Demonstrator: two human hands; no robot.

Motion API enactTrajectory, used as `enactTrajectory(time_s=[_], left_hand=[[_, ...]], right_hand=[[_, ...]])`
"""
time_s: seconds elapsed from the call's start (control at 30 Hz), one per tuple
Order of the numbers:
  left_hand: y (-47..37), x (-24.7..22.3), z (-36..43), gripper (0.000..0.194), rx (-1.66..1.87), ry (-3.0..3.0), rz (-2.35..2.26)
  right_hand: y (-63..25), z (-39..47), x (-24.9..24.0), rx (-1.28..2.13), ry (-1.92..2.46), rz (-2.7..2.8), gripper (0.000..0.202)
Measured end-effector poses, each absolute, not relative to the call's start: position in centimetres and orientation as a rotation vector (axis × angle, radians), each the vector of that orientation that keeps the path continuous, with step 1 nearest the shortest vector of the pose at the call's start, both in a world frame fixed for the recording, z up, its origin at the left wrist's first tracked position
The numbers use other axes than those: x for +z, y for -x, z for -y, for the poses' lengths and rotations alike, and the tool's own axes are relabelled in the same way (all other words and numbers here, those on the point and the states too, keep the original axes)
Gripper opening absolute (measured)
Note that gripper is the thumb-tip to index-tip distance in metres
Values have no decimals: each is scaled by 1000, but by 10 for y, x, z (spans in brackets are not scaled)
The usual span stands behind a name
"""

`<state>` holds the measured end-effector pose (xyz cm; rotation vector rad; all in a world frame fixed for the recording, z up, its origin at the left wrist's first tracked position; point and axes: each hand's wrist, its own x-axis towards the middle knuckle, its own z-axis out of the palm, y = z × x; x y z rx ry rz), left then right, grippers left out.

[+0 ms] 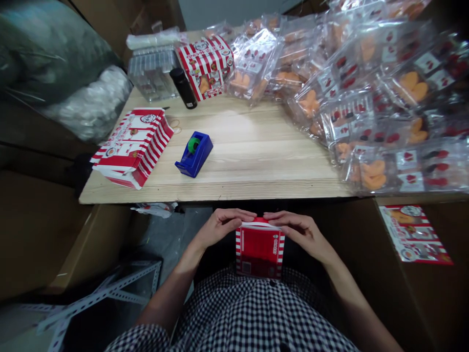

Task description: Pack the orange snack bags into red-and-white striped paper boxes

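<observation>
A small red-and-white striped cardboard box (259, 249) stands upright in my lap, in front of the table edge. My left hand (221, 226) grips its top left corner, thumb on the near side and fingers over the top. At the top right corner my right hand (306, 232) holds the box in the same way. A white edge of the top flap shows between the two hands. The lower end of the box meets my checked shirt.
On the table (238, 166) are a blue tape dispenser (194, 154), a stack of flat striped boxes (134, 144), a black cylinder (183, 88), a finished-looking striped box (207, 66) and clear plastic trays (152, 71). Bagged orange pieces (373, 173) pile up right. A printed card (415, 233) lies on cardboard.
</observation>
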<state>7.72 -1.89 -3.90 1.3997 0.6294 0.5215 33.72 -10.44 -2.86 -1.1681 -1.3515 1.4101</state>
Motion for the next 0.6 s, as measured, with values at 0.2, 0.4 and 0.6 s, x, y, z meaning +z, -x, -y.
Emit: enactTrajectory(time_s=[0.2, 0.4, 0.6], left_hand=[[-83, -16, 7, 28, 367, -1483, -613], [-86, -19, 0, 35, 296, -1523, -669], [-90, -20, 2, 29, 321, -1557, -704]], right_hand=[[-336, 92, -13, 1482, 1226, 1388, 11], [-336, 85, -18, 1572, 1305, 1301, 28], [-335, 78, -13, 1666, 1255, 1201, 23]])
